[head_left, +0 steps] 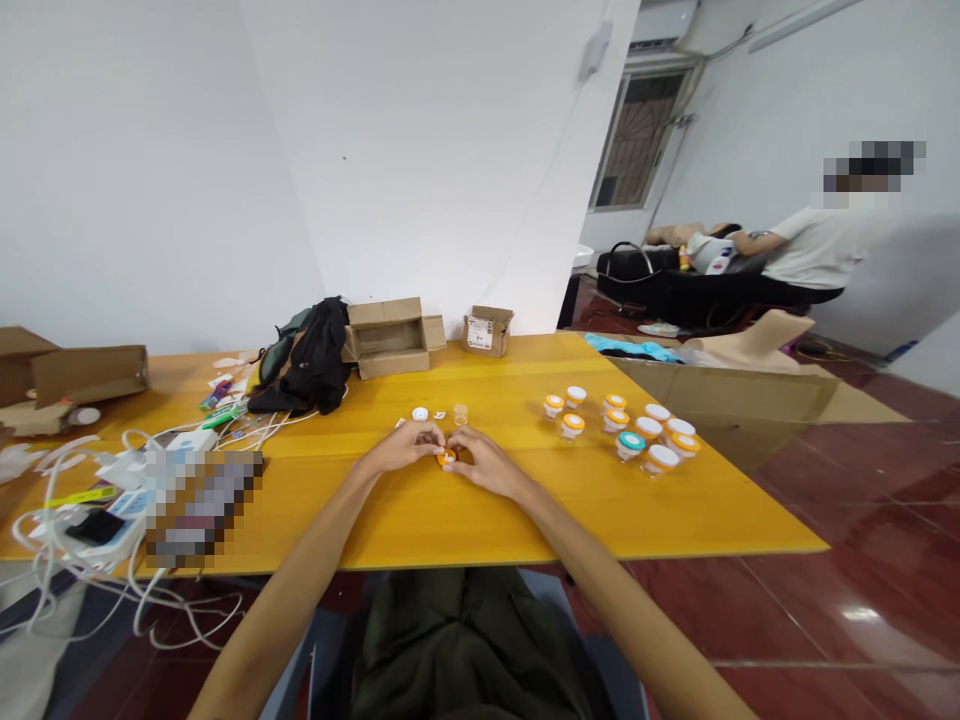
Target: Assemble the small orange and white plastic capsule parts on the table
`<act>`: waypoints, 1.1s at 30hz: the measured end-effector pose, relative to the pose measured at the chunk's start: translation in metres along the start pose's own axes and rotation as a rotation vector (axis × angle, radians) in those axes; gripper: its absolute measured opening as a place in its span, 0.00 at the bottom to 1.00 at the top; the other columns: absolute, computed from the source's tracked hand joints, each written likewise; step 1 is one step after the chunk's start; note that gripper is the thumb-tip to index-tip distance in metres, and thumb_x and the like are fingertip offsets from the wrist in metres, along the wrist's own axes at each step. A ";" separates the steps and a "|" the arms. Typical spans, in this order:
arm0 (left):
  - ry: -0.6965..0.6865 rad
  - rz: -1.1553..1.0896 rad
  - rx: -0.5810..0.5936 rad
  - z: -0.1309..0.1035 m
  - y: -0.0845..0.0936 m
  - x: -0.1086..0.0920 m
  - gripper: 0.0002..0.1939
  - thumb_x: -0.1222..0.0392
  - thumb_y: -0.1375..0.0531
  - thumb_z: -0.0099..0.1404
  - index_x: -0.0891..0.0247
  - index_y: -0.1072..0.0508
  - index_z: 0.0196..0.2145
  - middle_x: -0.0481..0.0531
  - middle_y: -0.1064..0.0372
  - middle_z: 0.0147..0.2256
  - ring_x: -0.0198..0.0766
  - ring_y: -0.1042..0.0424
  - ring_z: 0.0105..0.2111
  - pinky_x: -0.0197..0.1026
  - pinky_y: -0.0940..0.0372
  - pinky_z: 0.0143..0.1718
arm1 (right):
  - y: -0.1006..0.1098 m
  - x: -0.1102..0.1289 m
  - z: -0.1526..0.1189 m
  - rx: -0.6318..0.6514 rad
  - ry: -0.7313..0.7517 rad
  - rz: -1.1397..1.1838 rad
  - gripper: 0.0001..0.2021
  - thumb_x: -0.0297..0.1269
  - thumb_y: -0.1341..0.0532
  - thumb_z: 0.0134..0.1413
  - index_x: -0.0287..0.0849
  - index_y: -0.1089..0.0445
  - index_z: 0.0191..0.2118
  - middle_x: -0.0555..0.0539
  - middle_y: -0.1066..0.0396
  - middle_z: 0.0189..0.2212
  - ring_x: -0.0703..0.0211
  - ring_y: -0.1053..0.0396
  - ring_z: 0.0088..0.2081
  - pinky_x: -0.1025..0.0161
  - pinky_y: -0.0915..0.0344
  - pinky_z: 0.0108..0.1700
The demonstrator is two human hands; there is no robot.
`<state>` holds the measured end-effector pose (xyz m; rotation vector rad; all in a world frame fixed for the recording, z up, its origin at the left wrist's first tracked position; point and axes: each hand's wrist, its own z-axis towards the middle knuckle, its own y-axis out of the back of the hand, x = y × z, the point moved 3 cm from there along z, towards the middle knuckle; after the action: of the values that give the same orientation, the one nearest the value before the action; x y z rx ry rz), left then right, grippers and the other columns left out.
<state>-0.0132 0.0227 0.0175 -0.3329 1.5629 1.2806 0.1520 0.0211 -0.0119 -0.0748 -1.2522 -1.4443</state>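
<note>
At the middle of the table, my left hand (409, 447) and my right hand (480, 462) meet over a small orange lid (447, 458). Fingertips of both hands pinch its edges, and something white shows on its top. Part of the lid is hidden by the fingers. Just beyond my hands lie a white round lid (420, 413), a small white printed piece (439, 415) and a small clear cup (461, 413). Another white scrap (400, 423) lies by my left hand.
Several lidded jars, one a teal-lidded jar (630, 445), stand on the right of the table (510, 525). Cardboard boxes (390, 338) and a black bag (307, 360) are at the back. Cables and a power strip (120, 530) crowd the left. A person (817, 245) sits far right.
</note>
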 end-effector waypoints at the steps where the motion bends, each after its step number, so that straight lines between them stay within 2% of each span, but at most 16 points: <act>1: 0.006 -0.033 0.016 0.000 -0.001 0.000 0.04 0.61 0.39 0.59 0.65 0.28 0.30 0.48 0.29 0.28 0.34 0.32 0.29 0.37 0.37 0.35 | 0.000 0.000 0.000 0.000 -0.005 0.001 0.06 0.31 0.35 0.50 0.44 0.31 0.34 0.50 0.32 0.33 0.57 0.33 0.37 0.60 0.36 0.42; 9: 0.005 -0.034 0.014 0.001 0.000 -0.002 0.07 0.60 0.37 0.58 0.65 0.24 0.26 0.50 0.26 0.28 0.34 0.30 0.30 0.37 0.36 0.37 | 0.001 0.001 0.001 0.012 -0.013 -0.004 0.05 0.31 0.35 0.49 0.44 0.31 0.34 0.50 0.32 0.33 0.57 0.34 0.36 0.60 0.36 0.42; 16: -0.031 0.016 0.015 0.003 -0.002 -0.001 0.06 0.65 0.39 0.58 0.64 0.23 0.26 0.50 0.26 0.28 0.34 0.31 0.30 0.36 0.38 0.37 | 0.000 0.000 0.001 0.013 -0.003 -0.001 0.05 0.31 0.35 0.50 0.44 0.30 0.35 0.50 0.33 0.33 0.57 0.34 0.36 0.60 0.36 0.42; 33: -0.029 0.123 -0.048 0.002 -0.002 -0.003 0.04 0.67 0.40 0.57 0.64 0.25 0.27 0.45 0.33 0.23 0.31 0.39 0.25 0.35 0.40 0.32 | 0.000 -0.002 0.001 0.014 -0.007 0.009 0.05 0.34 0.35 0.51 0.44 0.30 0.35 0.50 0.34 0.33 0.57 0.34 0.37 0.59 0.36 0.43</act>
<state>-0.0098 0.0221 0.0196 -0.2498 1.5501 1.4136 0.1523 0.0230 -0.0131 -0.0761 -1.2660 -1.4282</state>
